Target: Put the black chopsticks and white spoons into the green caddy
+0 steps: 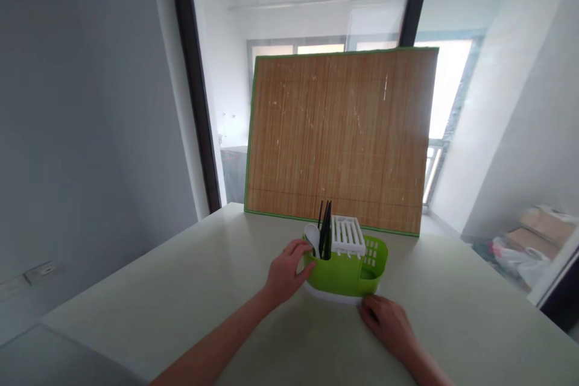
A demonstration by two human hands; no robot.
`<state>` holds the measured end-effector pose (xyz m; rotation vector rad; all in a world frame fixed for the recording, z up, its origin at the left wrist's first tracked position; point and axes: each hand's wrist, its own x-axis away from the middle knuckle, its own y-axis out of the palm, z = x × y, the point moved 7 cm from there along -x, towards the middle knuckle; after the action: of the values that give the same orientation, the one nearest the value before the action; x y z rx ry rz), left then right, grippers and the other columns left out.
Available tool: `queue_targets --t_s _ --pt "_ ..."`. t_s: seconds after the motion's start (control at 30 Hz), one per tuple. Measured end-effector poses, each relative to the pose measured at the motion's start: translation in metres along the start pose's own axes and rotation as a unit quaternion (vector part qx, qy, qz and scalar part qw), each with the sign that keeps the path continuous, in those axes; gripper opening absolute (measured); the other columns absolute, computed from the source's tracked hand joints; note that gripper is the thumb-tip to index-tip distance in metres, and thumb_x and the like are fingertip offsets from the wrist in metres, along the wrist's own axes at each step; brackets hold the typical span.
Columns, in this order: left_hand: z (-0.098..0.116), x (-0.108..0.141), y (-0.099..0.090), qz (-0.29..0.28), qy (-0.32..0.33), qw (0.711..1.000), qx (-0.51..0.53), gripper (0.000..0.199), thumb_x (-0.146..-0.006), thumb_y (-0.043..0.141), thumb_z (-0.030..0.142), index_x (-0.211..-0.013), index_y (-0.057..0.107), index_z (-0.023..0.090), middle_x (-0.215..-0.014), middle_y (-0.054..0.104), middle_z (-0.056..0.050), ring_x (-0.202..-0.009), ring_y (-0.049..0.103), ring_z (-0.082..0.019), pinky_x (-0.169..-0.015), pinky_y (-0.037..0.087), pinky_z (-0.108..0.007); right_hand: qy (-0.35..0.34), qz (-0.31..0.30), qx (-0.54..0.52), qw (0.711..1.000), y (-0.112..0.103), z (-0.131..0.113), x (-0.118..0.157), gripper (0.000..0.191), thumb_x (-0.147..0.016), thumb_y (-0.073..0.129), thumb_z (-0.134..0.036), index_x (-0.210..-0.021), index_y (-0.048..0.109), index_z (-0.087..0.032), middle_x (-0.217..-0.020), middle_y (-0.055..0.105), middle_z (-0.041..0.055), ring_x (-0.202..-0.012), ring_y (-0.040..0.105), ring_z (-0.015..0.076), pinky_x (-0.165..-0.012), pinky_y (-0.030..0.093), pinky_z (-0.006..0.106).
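A green utensil caddy (337,275) with a white base stands upright near the middle of the table. In its left compartment are white spoons (312,236), with black chopsticks (325,232) just to their right. A white slotted rack (348,234) with small hooks sits on its middle part. My left hand (288,271) grips the caddy's left end, thumb against the front wall and fingers at the rim beside the spoons. Resting on the table, my right hand (387,318) has its fingers curled and touches the base's front right edge; nothing shows inside it.
Behind the caddy, a bamboo mat (339,139) with green edging stands upright on the table (217,277). A glass partition with dark frames is farther back. Cardboard boxes (545,229) and plastic bags lie on the floor at the right.
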<state>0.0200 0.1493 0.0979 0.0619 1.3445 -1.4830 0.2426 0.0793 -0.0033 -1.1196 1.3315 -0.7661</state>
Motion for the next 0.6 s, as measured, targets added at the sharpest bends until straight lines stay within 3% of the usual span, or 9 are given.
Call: queue_targets --t_s 0.1,0.2,0.33,0.43,0.6 --pt "-0.017 -0.008 -0.009 0.054 -0.074 0.995 0.039 0.028 -0.086 0.044 0.037 -0.111 0.047 0.023 -0.113 0.05 -0.004 -0.088 0.054 -0.014 -0.065 0.048 -0.023 -0.004 0.002 -0.002 1.0 0.001 0.001 0.0 0.026 -0.09 0.036 -0.031 -0.071 0.051 -0.023 -0.071 0.061 -0.0009 -0.066 0.057 0.0148 -0.058 0.03 0.025" --pt "-0.027 -0.026 -0.011 0.064 -0.104 0.992 0.01 0.042 -0.084 0.047 0.043 -0.121 0.041 0.024 -0.118 0.049 -0.006 -0.094 0.053 -0.017 -0.068 0.048 -0.026 -0.004 -0.005 -0.004 1.0 0.003 0.002 0.001 0.027 -0.091 0.034 -0.033 -0.072 0.051 -0.023 -0.072 0.061 -0.0004 -0.066 0.057 0.0153 -0.058 0.03 0.025" --pt "-0.022 -0.054 0.001 -0.006 -0.065 0.997 -0.051 0.058 -0.079 0.053 0.047 -0.13 0.034 0.025 -0.124 0.047 -0.007 -0.11 0.046 -0.024 -0.084 0.043 -0.035 -0.001 -0.009 -0.009 1.0 0.004 0.003 0.001 0.028 -0.091 0.033 -0.034 -0.072 0.051 -0.023 -0.073 0.062 0.0 -0.068 0.058 0.0158 -0.058 0.031 0.026" --pt "-0.012 -0.066 0.014 -0.081 -0.032 0.993 -0.086 0.056 -0.078 0.056 0.044 -0.126 0.039 0.021 -0.115 0.054 -0.008 -0.106 0.049 -0.025 -0.086 0.041 -0.037 -0.003 -0.009 -0.01 1.0 0.004 0.003 0.001 0.028 -0.091 0.033 -0.034 -0.072 0.051 -0.024 -0.073 0.062 -0.0003 -0.068 0.058 0.0158 -0.058 0.032 0.026" --pt "0.017 -0.066 0.015 -0.077 0.025 0.98 -0.182 0.041 -0.079 0.056 0.036 -0.115 0.047 0.02 -0.105 0.057 -0.009 -0.099 0.051 -0.025 -0.086 0.037 -0.039 0.002 -0.006 -0.011 1.0 0.004 0.004 -0.001 0.027 -0.09 0.035 -0.034 -0.072 0.052 -0.024 -0.072 0.063 -0.0003 -0.067 0.059 0.0159 -0.057 0.032 0.025"
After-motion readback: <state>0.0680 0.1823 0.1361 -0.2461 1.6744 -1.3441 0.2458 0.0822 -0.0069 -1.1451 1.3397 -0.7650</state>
